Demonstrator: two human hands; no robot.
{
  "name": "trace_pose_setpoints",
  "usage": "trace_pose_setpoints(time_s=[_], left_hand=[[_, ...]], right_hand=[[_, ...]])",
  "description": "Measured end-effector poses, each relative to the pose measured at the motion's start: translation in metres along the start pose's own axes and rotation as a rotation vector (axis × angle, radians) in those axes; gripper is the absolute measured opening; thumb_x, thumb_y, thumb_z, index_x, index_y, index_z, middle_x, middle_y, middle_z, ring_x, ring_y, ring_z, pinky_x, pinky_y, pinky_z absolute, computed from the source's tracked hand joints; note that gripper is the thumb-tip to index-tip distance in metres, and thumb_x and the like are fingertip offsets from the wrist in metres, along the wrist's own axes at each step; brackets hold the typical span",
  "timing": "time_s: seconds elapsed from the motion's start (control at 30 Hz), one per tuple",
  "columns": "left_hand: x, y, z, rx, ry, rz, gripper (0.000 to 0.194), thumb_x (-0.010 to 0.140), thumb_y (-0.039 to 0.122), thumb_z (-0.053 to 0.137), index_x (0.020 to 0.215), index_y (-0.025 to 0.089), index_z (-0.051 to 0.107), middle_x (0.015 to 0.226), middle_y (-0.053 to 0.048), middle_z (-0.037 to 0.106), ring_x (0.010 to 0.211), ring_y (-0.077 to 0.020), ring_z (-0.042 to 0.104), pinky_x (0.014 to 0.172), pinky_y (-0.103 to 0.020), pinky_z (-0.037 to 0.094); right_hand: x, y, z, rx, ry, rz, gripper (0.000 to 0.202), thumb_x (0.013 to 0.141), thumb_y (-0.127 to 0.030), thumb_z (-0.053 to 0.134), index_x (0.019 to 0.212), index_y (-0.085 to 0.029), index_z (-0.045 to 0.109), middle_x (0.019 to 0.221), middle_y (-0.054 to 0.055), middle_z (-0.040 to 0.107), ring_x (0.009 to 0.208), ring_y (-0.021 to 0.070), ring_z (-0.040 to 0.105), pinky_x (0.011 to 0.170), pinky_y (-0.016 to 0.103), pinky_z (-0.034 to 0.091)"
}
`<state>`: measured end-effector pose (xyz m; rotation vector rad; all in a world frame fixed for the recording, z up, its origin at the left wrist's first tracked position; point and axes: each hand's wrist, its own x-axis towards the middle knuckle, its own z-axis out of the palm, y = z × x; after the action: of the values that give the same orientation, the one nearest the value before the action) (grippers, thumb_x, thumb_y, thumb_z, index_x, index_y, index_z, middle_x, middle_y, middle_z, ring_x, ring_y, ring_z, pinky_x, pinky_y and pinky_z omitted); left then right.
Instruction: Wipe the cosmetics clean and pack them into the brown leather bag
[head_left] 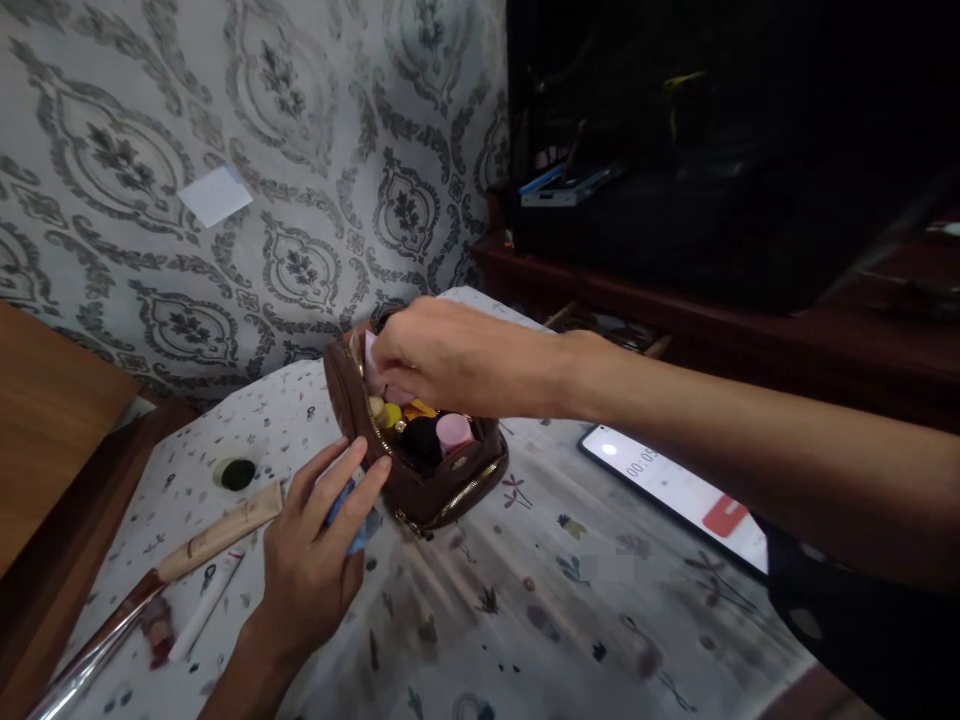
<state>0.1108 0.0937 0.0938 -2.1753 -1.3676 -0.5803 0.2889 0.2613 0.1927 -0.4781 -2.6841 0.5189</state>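
A brown zippered pouch (pixel 442 508) lies unzipped on the printed cloth, showing gold zipper teeth. My right hand (pixel 424 350) reaches into its far end, fingers curled around a pale pink item (pixel 371 362) of a kind I cannot make out. Inside the pouch are a pink-capped container (pixel 454 432), a black round thing (pixel 422 440) and a small yellow item (pixel 391 415). My left hand (pixel 319 540) has its fingers stretched out, with the tips against the pouch's near side. Something blue (pixel 358 540) shows under those fingers, mostly hidden.
Left of the pouch lie a beige tube (pixel 221 535), a white slim tube (pixel 206 605), a small red-ended tube (pixel 157 632), a shiny silver item (pixel 97 660) and a dark round piece (pixel 238 474). A phone (pixel 675 490) running a timer rests at right. A patterned wall rises behind.
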Motion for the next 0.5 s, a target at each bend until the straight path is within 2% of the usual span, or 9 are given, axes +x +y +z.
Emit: trace_pose_setpoints(time_s=[0.07, 0.13, 0.23, 0.33, 0.43, 0.5], left_hand=[[0.001, -0.001, -0.002, -0.006, -0.007, 0.009, 0.057, 0.089, 0.007, 0.041, 0.144, 0.018, 0.046, 0.138, -0.017, 0.054, 0.131, -0.0316, 0.048, 0.106, -0.048, 0.045], [0.003, -0.001, -0.002, -0.011, -0.008, 0.008, 0.056, 0.089, 0.007, 0.041, 0.144, 0.019, 0.047, 0.138, -0.016, 0.055, 0.131, -0.0305, 0.049, 0.106, -0.047, 0.045], [0.007, 0.001, -0.001, -0.021, -0.016, -0.015, 0.057, 0.088, 0.005, 0.041, 0.143, 0.02, 0.047, 0.138, -0.015, 0.054, 0.131, -0.0291, 0.048, 0.108, -0.046, 0.044], [0.005, 0.006, 0.003, -0.041, -0.025, -0.035, 0.06, 0.088, 0.003, 0.04, 0.145, 0.019, 0.044, 0.142, -0.015, 0.05, 0.135, -0.0286, 0.045, 0.111, -0.046, 0.041], [-0.008, 0.007, 0.006, -0.029, 0.0, -0.1, 0.064, 0.086, 0.001, 0.041, 0.147, 0.018, 0.039, 0.146, -0.017, 0.045, 0.137, -0.0276, 0.044, 0.109, -0.042, 0.042], [-0.022, 0.004, 0.006, -0.018, -0.009, -0.184, 0.06, 0.086, 0.002, 0.042, 0.144, 0.018, 0.042, 0.141, -0.017, 0.049, 0.132, -0.0262, 0.049, 0.103, -0.038, 0.046]], right_hand=[[-0.01, -0.005, -0.008, 0.084, 0.131, 0.031, 0.027, 0.093, -0.017, 0.048, 0.078, -0.012, 0.07, 0.078, 0.0, 0.063, 0.092, 0.0171, 0.062, 0.075, 0.028, 0.039], [-0.019, -0.009, -0.012, 0.123, 0.197, 0.056, 0.028, 0.094, -0.024, 0.049, 0.08, -0.013, 0.07, 0.078, -0.001, 0.061, 0.094, 0.0174, 0.062, 0.076, 0.028, 0.038], [-0.029, -0.01, -0.011, 0.078, 0.167, 0.076, 0.028, 0.091, -0.029, 0.058, 0.071, -0.013, 0.068, 0.069, 0.0, 0.058, 0.086, 0.0161, 0.061, 0.071, 0.026, 0.037], [-0.034, -0.008, -0.007, -0.033, 0.121, 0.072, 0.036, 0.092, -0.033, 0.059, 0.062, -0.013, 0.064, 0.059, -0.001, 0.053, 0.071, 0.0122, 0.057, 0.064, 0.025, 0.033], [-0.039, -0.008, -0.005, -0.083, 0.135, 0.061, 0.038, 0.095, -0.03, 0.055, 0.062, -0.013, 0.064, 0.056, -0.001, 0.051, 0.06, 0.0091, 0.051, 0.058, 0.025, 0.028], [-0.043, -0.009, -0.005, -0.071, 0.161, 0.055, 0.036, 0.096, -0.026, 0.052, 0.065, -0.013, 0.064, 0.057, -0.001, 0.052, 0.057, 0.0089, 0.048, 0.056, 0.026, 0.027]])
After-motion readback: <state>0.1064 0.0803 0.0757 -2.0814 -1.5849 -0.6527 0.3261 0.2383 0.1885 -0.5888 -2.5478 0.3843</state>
